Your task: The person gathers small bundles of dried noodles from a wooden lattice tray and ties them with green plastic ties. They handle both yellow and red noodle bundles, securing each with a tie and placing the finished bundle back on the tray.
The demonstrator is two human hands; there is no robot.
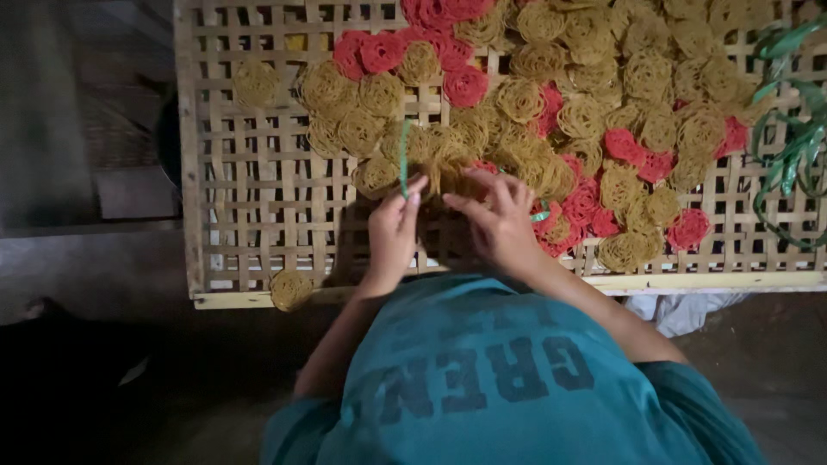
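Observation:
A woven bamboo tray [258,207] holds many round yellow noodle nests [586,52] and red noodle nests [465,84]. My left hand [392,231] pinches a thin green strip [402,155] that runs up over a stack of yellow nests [448,155]. My right hand [500,220] rests on the same stack with its fingers curled, and another bit of the green strip [541,215] shows just beside it. The lower part of the stack is hidden behind both hands. A teal shirt [508,379] fills the bottom of the view.
One loose yellow nest [291,288] lies at the tray's near left edge. A bundle of green strips [788,129] hangs at the right. White cloth [685,310] pokes out under the tray. A dark floor lies to the left.

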